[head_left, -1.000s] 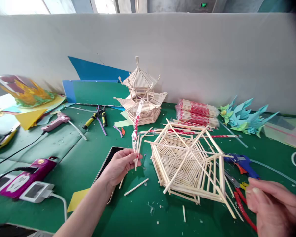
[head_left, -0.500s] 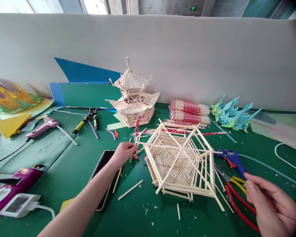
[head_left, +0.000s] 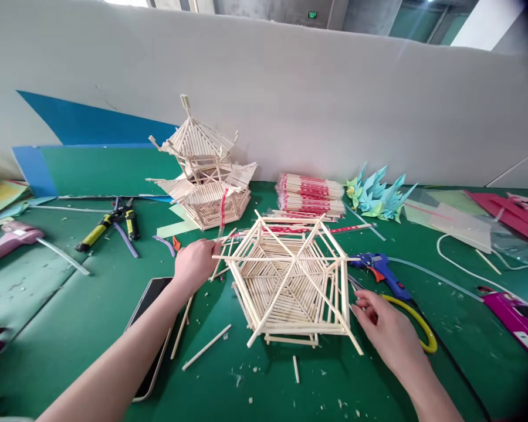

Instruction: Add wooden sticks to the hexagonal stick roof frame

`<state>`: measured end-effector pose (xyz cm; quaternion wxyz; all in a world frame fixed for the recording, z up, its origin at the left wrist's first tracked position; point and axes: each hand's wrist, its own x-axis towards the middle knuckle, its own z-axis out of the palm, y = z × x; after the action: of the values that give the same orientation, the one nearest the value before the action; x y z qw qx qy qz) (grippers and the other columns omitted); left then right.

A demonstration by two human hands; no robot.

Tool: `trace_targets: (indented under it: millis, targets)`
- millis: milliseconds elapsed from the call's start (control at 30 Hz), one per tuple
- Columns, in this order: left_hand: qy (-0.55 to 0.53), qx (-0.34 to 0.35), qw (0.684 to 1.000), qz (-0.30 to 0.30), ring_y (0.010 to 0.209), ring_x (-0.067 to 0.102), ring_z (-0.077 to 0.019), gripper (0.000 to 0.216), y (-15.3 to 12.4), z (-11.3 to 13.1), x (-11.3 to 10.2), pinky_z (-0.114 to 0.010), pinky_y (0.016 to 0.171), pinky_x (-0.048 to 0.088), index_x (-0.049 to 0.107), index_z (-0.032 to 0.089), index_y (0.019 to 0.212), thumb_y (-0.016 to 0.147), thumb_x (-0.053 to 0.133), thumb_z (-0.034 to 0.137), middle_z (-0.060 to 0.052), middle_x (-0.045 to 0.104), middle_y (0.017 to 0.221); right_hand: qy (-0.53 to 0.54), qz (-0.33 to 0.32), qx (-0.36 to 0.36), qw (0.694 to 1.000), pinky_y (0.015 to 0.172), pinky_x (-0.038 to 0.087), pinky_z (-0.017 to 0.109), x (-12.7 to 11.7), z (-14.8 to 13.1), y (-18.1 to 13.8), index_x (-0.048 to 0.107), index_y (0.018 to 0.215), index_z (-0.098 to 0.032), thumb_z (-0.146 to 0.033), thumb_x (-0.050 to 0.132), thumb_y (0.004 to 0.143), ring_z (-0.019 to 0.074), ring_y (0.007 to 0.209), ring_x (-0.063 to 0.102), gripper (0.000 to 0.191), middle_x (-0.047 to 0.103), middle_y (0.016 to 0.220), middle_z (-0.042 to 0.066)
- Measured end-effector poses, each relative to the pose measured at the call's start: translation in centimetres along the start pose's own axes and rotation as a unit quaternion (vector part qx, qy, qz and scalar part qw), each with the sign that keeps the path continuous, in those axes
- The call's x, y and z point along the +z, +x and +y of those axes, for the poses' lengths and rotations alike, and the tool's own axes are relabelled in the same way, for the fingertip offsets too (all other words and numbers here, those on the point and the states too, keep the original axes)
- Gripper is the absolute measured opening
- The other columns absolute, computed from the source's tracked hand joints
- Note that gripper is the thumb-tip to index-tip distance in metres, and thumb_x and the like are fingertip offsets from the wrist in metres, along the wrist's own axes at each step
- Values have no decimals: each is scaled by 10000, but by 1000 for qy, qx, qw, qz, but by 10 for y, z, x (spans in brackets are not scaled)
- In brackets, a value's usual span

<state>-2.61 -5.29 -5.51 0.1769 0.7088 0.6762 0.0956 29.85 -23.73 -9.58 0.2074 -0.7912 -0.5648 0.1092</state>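
Item: our left hand (head_left: pixel 196 264), fingers apparently pinching thin sticks (head_left: pixel 217 271) at the left rim of the stick frame (head_left: pixel 290 281); our right hand (head_left: pixel 389 331), fingers loosely curled, just beside its right edge.

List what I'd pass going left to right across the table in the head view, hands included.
pink glue gun → yellow-handled cutters → left hand → hexagonal stick frame → right hand → magenta device
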Motion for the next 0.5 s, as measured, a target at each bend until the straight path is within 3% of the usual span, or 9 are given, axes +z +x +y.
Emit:
trace_targets:
  millis: [167, 233, 300, 400, 500]
  targets:
    - [-7, 21, 996, 85, 780, 612, -164, 290, -5, -6, -7, -341, 717, 502, 616, 143, 915, 884, 518, 414, -28, 636, 878, -100, -105, -30, 989, 599, 476, 268, 2, -9, 12, 608, 940, -162, -144, 509, 834, 157, 717, 627, 146, 659, 886, 49]
    - [-33, 38, 989, 137, 720, 599, -164, 335, -15, -10, -10, -306, 683, 476, 631, 157, 808, 884, 474, 442, -19, 632, 780, -136, -145, -34, 980, 624, 481, 279, 0, -13, 20, 604, 873, -148, -175, 534, 863, 131, 690, 605, 76, 638, 831, 19]
    - [-63, 59, 979, 185, 692, 590, -170, 367, -29, -14, -12, -279, 658, 455, 633, 171, 731, 879, 427, 437, -23, 628, 729, -164, -177, -32, 970, 641, 491, 291, -2, -16, 26, 596, 838, -137, -272, 555, 883, 114, 668, 592, 148, 617, 781, -6]
    - [-107, 96, 964, 224, 692, 600, -168, 346, -53, -16, -13, -252, 624, 454, 641, 178, 803, 878, 391, 406, -24, 636, 744, -178, -204, -33, 962, 625, 484, 285, -4, -17, 32, 588, 820, -137, -327, 562, 879, 106, 626, 579, 200, 598, 719, -23]
    - [-144, 135, 950, 242, 686, 605, -150, 287, -77, -12, -12, -235, 614, 463, 620, 187, 980, 891, 419, 371, -10, 633, 777, -156, -212, -33, 964, 545, 416, 245, -6, -15, 30, 555, 732, -163, -219, 566, 823, 109, 557, 556, 107, 576, 605, -44]
